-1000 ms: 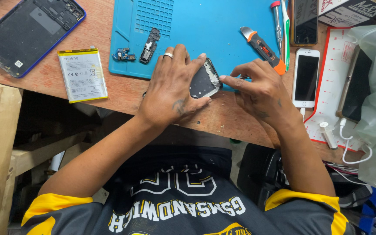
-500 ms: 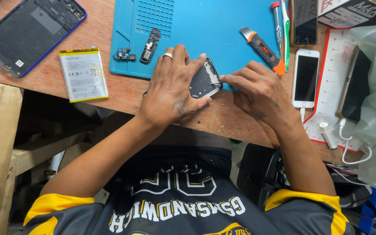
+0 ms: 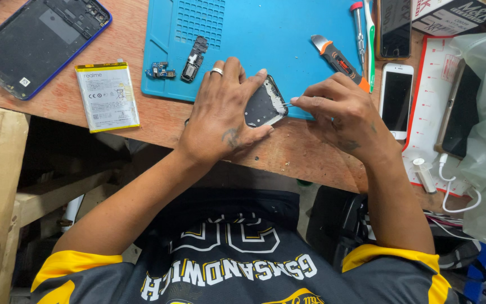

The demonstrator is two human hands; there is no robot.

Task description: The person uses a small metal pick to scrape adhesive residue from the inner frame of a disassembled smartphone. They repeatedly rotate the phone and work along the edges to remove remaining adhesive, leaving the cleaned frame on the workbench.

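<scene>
While the left hand (image 3: 223,115) presses the phone frame (image 3: 264,104) flat (steadying it), right hand (image 3: 338,110) pinches thin tweezers (image 3: 289,103) w/ tips at its edge.

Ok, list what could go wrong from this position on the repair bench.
1. The left hand pins the opened phone frame half off the blue mat, near the wooden bench edge; it could slip off.
2. The right hand pinches a thin tool at the frame's edge; a slip might scratch parts or jab a finger.
3. The small circuit boards lie loose and could get knocked away.
</scene>
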